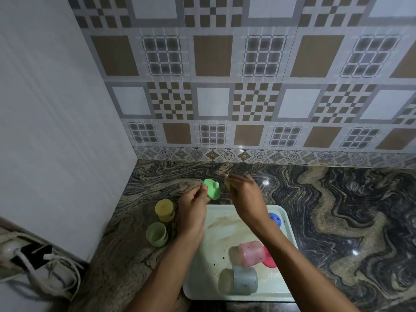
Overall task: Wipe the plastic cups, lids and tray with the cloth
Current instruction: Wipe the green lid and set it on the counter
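While the left hand [193,207] grips a green lid [212,190] past the far rim of the stained tray [221,235], the right hand [245,194] pinches, apparently, cloth [227,182].

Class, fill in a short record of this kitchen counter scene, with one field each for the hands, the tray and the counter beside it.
left hand: holds green lid
right hand: pinches small pale thing, likely the cloth
tray: pink cup and grey cup on their sides; red lid; blue lid
counter: yellow cup and green cup standing left of tray
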